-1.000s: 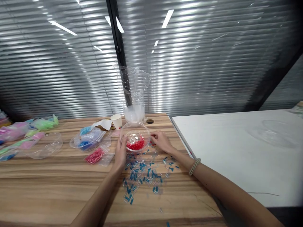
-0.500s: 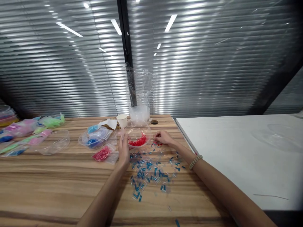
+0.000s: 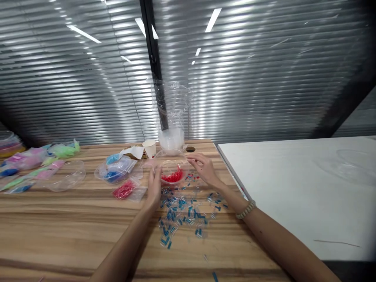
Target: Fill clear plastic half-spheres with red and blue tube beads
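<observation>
A clear round bowl [image 3: 170,156] with red pieces [image 3: 173,175] in its bottom is tilted toward me. My left hand [image 3: 154,188] grips its left side, thumb at the rim. At the bowl's right rim is my right hand [image 3: 202,167], its fingers bent and close to the edge; whether they pinch the rim or a small piece is too small to tell. Below the bowl, many blue and clear little tubes [image 3: 182,211] lie scattered on the wooden table [image 3: 73,231], with a few red ones near my right hand.
Left of the bowl lie a bag of red pieces [image 3: 123,189] and a clear dish with blue bags [image 3: 113,172]. Behind stand a paper cup [image 3: 149,149] and a plastic-wrapped tub [image 3: 172,138]. Colourful bags [image 3: 29,156] lie far left. A white table [image 3: 288,188] adjoins right.
My right hand has risen from the scattered pieces to the bowl's right rim, its fingers straighter. My left hand still holds the bowl. The view has shifted slightly.
</observation>
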Available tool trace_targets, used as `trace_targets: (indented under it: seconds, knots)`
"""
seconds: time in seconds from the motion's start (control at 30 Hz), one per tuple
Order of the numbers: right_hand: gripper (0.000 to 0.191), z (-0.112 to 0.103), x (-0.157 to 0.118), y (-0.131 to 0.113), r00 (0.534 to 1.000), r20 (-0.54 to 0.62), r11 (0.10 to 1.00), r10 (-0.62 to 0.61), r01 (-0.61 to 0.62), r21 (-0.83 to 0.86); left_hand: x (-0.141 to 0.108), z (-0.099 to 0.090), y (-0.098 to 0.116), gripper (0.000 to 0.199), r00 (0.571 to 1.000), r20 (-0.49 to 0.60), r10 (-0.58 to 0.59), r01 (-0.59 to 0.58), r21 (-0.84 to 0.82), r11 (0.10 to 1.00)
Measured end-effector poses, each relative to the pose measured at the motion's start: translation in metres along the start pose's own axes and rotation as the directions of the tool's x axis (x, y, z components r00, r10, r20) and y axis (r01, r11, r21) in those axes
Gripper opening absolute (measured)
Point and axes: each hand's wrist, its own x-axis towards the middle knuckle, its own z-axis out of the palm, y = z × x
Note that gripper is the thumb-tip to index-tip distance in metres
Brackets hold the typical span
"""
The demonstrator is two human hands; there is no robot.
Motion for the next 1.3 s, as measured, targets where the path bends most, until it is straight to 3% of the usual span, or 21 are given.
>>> trace_targets:
  seconds: [0.1, 0.17, 0.3, 0.4, 0.7, 1.3]
  knots:
    - [0.023, -0.004, 0.000, 0.009, 0.984, 0.036, 0.977, 0.172, -0.166, -0.135, 0.003, -0.002, 0.002, 0.043, 0.995, -0.048, -0.082, 0.083, 0.003, 0.997]
    - [0.019, -0.006, -0.002, 0.016, 0.957, 0.129, 0.951, 0.261, -0.231, -0.207, 0.006, -0.004, 0.001, 0.043, 0.989, -0.071, -0.131, 0.130, -0.025, 0.991]
    - [0.011, -0.005, -0.007, 0.021, 0.891, 0.350, 0.946, 0.290, -0.212, -0.244, 0.007, -0.006, 0.001, 0.043, 0.986, -0.076, -0.146, 0.141, -0.069, 0.988]
    - [0.012, -0.001, -0.010, 0.020, 0.860, 0.421, 0.943, 0.290, -0.181, -0.280, 0.004, -0.005, 0.004, 0.042, 0.986, -0.078, -0.144, 0.139, -0.067, 0.988]
    - [0.014, -0.002, -0.010, 0.016, 0.835, 0.438, 0.918, 0.332, -0.180, -0.354, -0.005, 0.001, 0.012, 0.041, 0.996, -0.042, -0.075, 0.074, -0.039, 0.996]
    - [0.015, -0.002, -0.011, 0.014, 0.782, 0.523, 0.937, 0.338, -0.226, -0.267, 0.001, -0.003, 0.003, 0.043, 0.999, -0.025, -0.047, 0.046, -0.047, 0.998]
